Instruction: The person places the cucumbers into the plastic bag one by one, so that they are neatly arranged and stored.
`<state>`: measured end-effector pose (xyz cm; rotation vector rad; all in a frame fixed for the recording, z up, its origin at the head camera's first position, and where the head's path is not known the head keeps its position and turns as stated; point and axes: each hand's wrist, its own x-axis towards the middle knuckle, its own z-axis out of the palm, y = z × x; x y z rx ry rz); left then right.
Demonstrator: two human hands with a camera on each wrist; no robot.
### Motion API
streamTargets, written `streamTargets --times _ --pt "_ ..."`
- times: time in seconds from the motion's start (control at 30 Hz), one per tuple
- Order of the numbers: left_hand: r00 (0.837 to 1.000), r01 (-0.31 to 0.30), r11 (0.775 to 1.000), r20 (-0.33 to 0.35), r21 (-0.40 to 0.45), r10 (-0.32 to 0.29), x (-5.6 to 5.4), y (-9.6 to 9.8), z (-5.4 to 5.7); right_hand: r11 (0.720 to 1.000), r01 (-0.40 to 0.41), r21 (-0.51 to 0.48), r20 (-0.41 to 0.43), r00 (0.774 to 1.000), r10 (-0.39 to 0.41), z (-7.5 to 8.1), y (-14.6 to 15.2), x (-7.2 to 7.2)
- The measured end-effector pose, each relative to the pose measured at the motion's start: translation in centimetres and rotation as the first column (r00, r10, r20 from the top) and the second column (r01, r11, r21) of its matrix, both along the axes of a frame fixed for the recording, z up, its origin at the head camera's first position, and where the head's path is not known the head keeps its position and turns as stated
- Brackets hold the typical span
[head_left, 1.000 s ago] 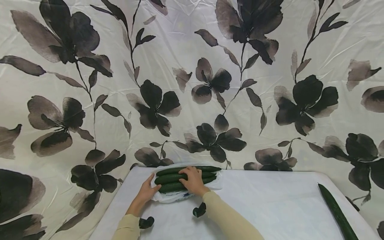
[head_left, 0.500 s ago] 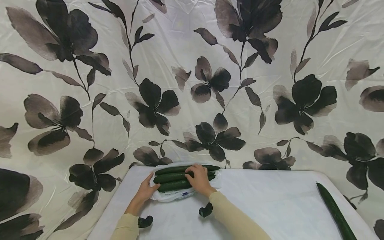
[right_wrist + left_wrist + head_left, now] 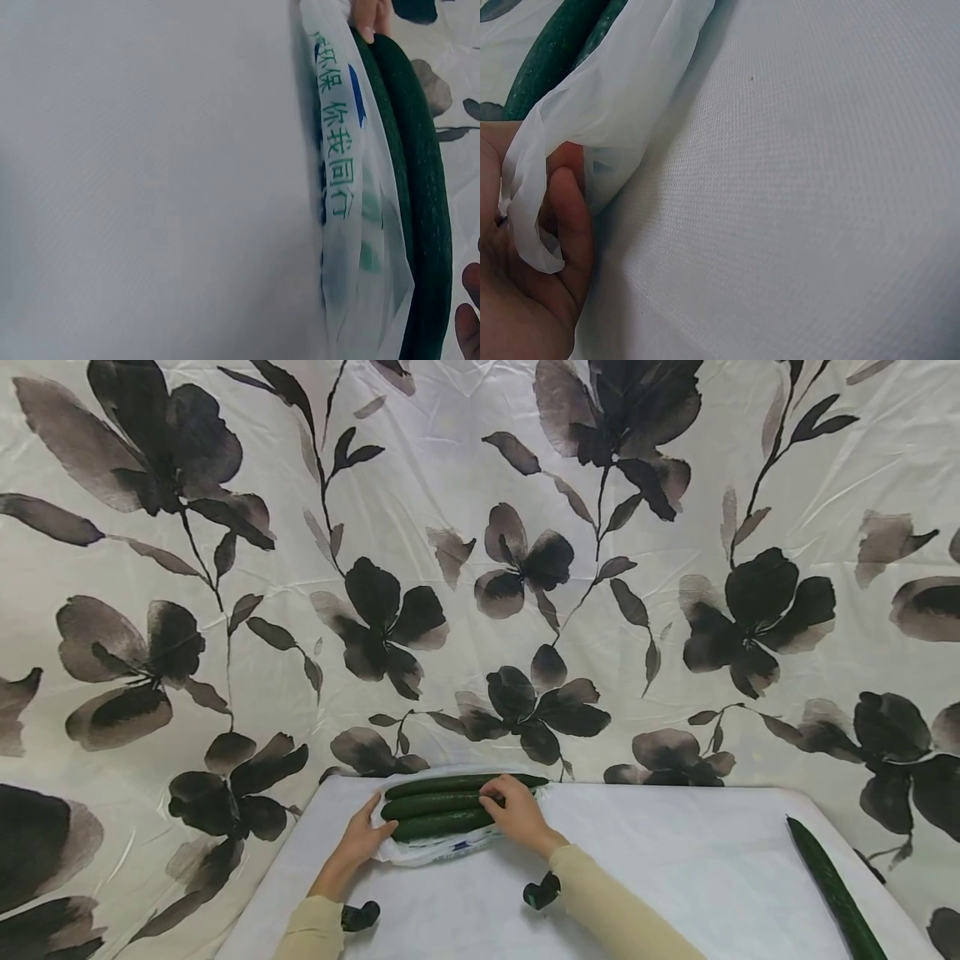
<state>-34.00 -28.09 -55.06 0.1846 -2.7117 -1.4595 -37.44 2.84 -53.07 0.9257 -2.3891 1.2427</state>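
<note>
Three dark green cucumbers (image 3: pixel 435 825) lie side by side on a white plastic bag (image 3: pixel 442 853) at the table's far edge. My left hand (image 3: pixel 357 843) is at their left end, thumb toward the front cucumber. In the left wrist view a fold of the bag (image 3: pixel 622 105) runs between the curled fingers (image 3: pixel 574 225). My right hand (image 3: pixel 522 817) is over the right part of the cucumbers, its loosely bent fingertips at the middle one and covering some of it. The right wrist view shows only its fingertips (image 3: pixel 470 326) at the edge, beside the cucumbers (image 3: pixel 420 187).
Another cucumber (image 3: pixel 836 885) lies alone near the right edge of the white-covered table (image 3: pixel 675 852). A floral curtain (image 3: pixel 450 460) hangs behind the table. Dark wrist cameras (image 3: pixel 542 891) stick out at both cuffs.
My right hand has slid right along the cucumbers, uncovering more of the middle one and the front one. The cucumbers and my left hand stay nearly in place.
</note>
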Motion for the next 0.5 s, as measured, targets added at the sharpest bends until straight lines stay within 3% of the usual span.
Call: streamTargets --times 0.27,0.5 --pt "1.0 0.004 1.0 0.004 0.009 -0.004 -0.2 -0.2 -0.2 0.999 0.01 0.042 0.016 1.0 -0.011 0.6 2.9 0.8" --pt "1.0 0.009 1.0 -0.005 0.022 -0.009 -0.1 -0.2 -0.3 0.997 0.008 0.071 -0.041 0.999 -0.005 0.9 5.3 1.6"
